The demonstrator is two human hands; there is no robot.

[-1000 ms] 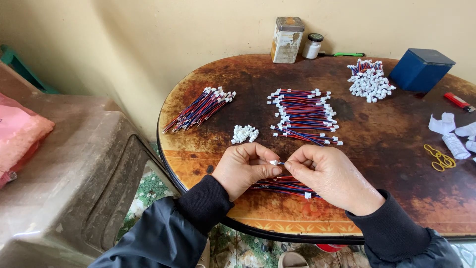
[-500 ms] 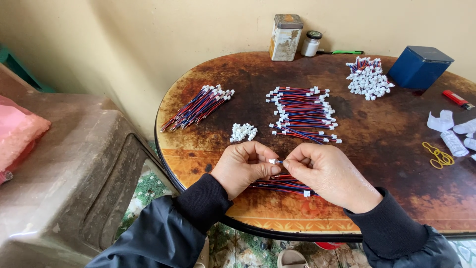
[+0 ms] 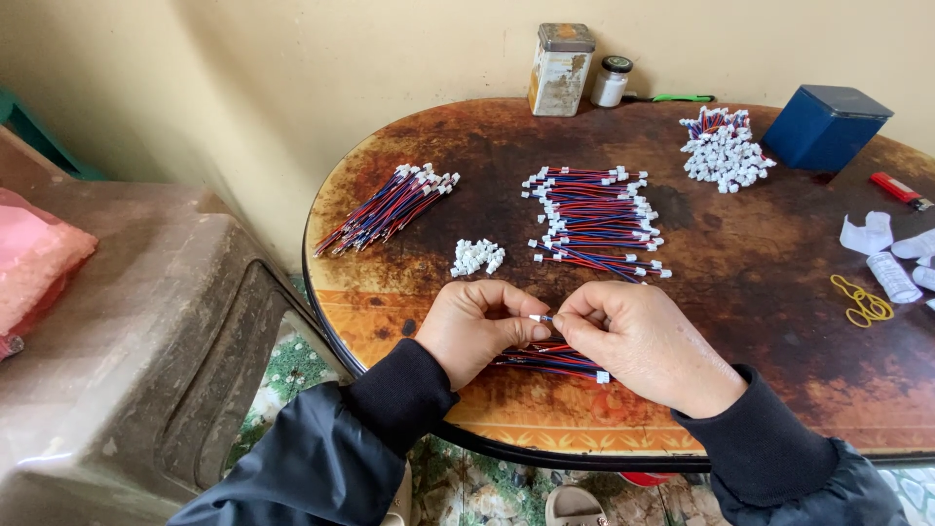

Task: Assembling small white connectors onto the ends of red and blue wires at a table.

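Note:
My left hand (image 3: pixel 477 329) and my right hand (image 3: pixel 643 343) meet at the table's near edge, fingertips pinched together on a small white connector (image 3: pixel 539 318) with thin wire. Under the hands lies a small bundle of red-and-blue wires (image 3: pixel 555 360). Just beyond the hands sits a little heap of loose white connectors (image 3: pixel 476 256). A stack of finished red-and-blue wires with white ends (image 3: pixel 592 219) lies in the middle, and another wire bundle (image 3: pixel 390 206) lies at the left.
The round brown table (image 3: pixel 760 282) also holds a heap of connectors with wires (image 3: pixel 723 151), a blue box (image 3: pixel 825 125), a rusty tin (image 3: pixel 560 68), a small jar (image 3: pixel 612 82), yellow rubber bands (image 3: pixel 861 302) and a red lighter (image 3: pixel 898 189). A grey plastic stool (image 3: pixel 127 351) stands left.
The hands have stayed pinched together at the same spot; only the fingers have shifted slightly on the connector.

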